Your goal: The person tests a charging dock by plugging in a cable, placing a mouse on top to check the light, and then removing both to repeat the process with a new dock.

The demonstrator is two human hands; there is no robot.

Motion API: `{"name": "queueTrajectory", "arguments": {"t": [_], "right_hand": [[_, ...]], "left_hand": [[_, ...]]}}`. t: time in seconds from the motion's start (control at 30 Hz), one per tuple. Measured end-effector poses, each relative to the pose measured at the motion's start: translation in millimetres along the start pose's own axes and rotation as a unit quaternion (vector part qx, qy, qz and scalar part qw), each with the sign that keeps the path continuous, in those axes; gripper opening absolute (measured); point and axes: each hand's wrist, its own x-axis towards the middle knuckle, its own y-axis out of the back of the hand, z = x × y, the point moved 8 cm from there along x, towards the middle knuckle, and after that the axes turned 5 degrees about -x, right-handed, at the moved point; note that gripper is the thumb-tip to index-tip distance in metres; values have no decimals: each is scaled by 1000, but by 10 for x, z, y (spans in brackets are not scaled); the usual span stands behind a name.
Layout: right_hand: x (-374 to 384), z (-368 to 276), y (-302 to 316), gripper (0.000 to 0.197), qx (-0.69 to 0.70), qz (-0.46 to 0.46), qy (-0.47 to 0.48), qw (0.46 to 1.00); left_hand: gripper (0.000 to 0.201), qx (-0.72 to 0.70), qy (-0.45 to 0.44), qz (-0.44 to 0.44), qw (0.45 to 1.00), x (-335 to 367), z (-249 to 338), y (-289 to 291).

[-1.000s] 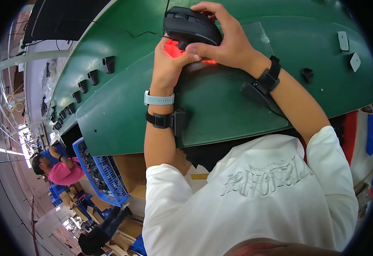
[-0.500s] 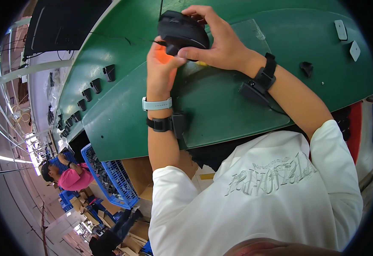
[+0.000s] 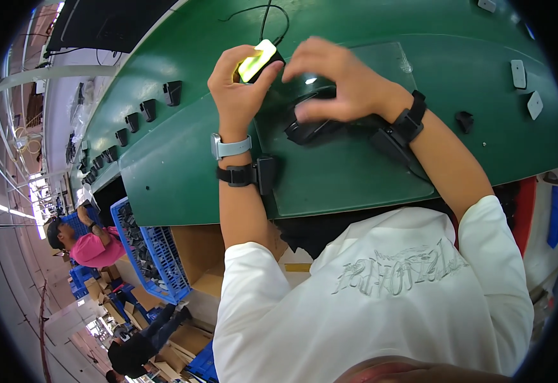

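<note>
Head view: gripping the lit box [image 3: 259, 62] in the left hand [image 3: 240, 92], pinching it between thumb and curled fingers, glowing yellow-green on one face, trailing a black cable [image 3: 278, 39] from its far end. Holding it over the green table [image 3: 183, 159], just off the clear sheet [image 3: 346, 179]. Holding the right hand [image 3: 349, 83] spread wide beside it, blurring slightly, having hold of nothing visible! Overlapping the black mouse [image 3: 302, 131] on the sheet; leaving it impossible to tell whether touching or just hovering. Wearing a pale watch [image 3: 233, 149] and a black strap [image 3: 235, 176] on the left wrist, a second strap [image 3: 410, 122] on the right. Seeing a black fragment [image 3: 464, 120] right of the sheet, two white plates [image 3: 519, 75] farther out. Looking left, catching a row of black parts [image 3: 172, 93] along the table's edge. Glancing lower, spotting a blue crate [image 3: 166, 258] holding dark pieces [image 3: 140, 246] beside a cardboard box [image 3: 196, 255], and, farther off, a person in pink [image 3: 97, 250].
</note>
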Motion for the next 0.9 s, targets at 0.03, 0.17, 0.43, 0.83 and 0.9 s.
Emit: {"name": "queueTrajectory", "arguments": {"t": [0.03, 0.17, 0.43, 0.83, 0.9], "right_hand": [[2, 31, 152, 39, -31, 95, -13, 995], [54, -107, 441, 37, -188, 228, -9, 955], [-59, 177, 221, 26, -251, 276, 225, 900], [41, 155, 209, 21, -205, 137, -11, 969], [34, 159, 213, 21, -203, 139, -12, 969]], "left_hand": [[39, 7, -13, -13, 1000, -10, 11, -22], [39, 47, -62, -64, 995, -1, 107, -97], [40, -10, -37, -78, 996, -1, 157, -210], [38, -23, -25, -76, 997, -23, 117, -207], [38, -26, -22, -76, 997, -22, 120, -212]]}}
